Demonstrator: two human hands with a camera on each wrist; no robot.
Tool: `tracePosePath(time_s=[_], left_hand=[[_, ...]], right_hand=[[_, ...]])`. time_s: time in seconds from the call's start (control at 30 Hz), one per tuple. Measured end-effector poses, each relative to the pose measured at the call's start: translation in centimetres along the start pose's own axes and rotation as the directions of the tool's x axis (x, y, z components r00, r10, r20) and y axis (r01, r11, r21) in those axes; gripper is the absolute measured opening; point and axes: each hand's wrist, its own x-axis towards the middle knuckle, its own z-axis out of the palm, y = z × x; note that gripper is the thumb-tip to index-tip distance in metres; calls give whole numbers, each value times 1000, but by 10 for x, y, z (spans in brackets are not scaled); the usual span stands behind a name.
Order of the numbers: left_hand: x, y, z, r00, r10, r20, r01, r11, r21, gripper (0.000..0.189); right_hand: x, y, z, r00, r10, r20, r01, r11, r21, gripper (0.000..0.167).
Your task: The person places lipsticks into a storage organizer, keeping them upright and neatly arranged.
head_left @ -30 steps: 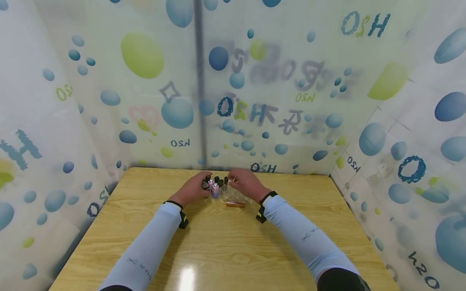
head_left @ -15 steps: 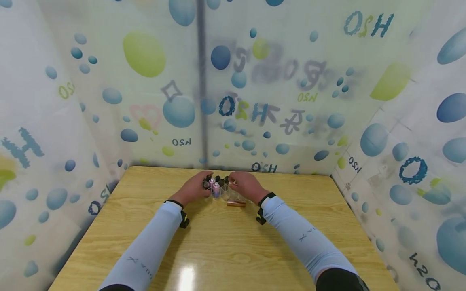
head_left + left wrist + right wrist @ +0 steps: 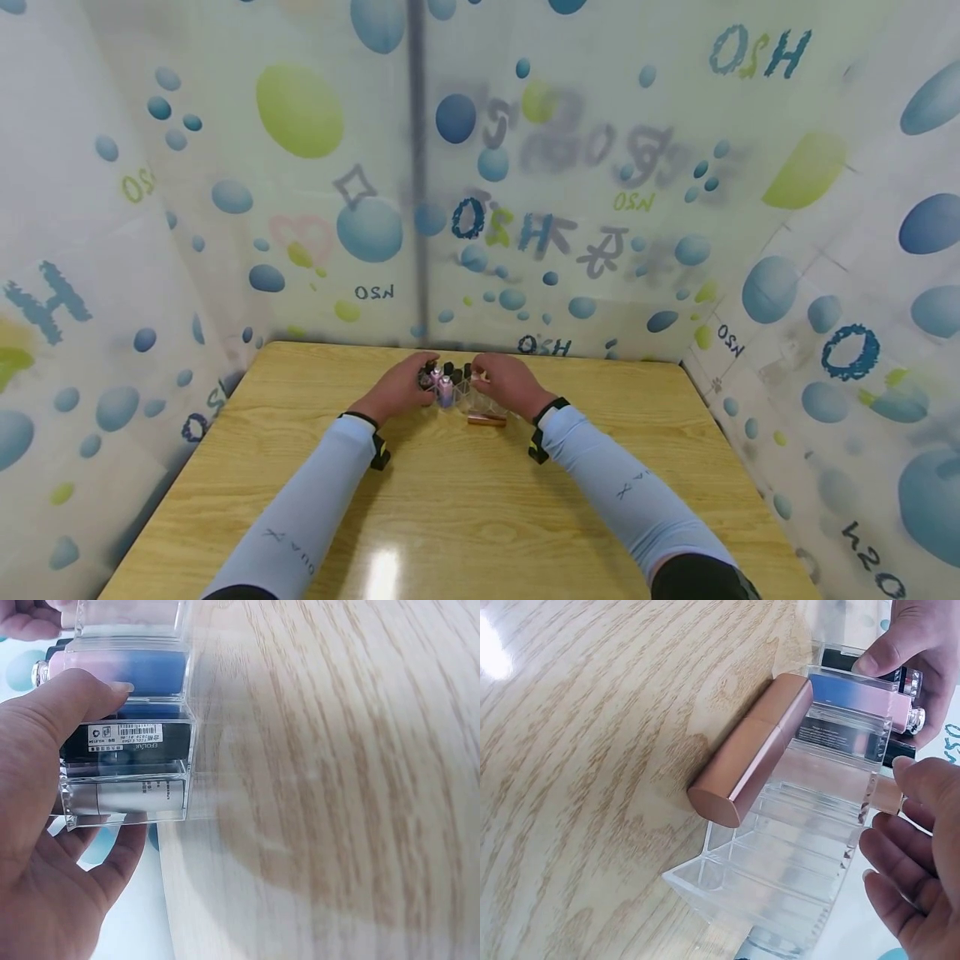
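A clear plastic lipstick organizer [image 3: 802, 859] with slots stands near the table's back edge. My left hand [image 3: 393, 390] grips its left end, thumb across the front and fingers behind. Filled slots there hold a silver tube [image 3: 127, 797], a labelled black tube [image 3: 124, 742] and a pink-and-blue tube [image 3: 161, 671]. My right hand [image 3: 512, 382] is at the organizer's top, thumb and forefinger pinching the end of a peach lipstick tube [image 3: 889, 793] that stands in a slot; its other fingers are loosely bent. A rose-gold lipstick [image 3: 754, 750] lies on the table against the organizer's front.
Slots at the organizer's right end [image 3: 757, 881] hold nothing visible. The wooden table [image 3: 465, 508] stretches toward me, with a bright reflection at its front. A printed curtain [image 3: 555, 275] hangs close behind its back edge and along both sides.
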Motion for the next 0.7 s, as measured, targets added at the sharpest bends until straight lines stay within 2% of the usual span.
tracePosePath(time_s=[0.3,0.47,0.7], left_hand=[[0,1,0,1000,9,3,-9,1000,0,82],[-1,1,2,1000,10,9,-10,1000,4,83],[-2,1,1,1000,-6,-11,6,1000,5,83]], right_hand=[[-13,4,-5,998,51,-36,-47,995,91,31],[-25,7,-7,990,105,-90,-92,987,133,34],[-45,1,-16,979,116,-167,-93,986,142,31]])
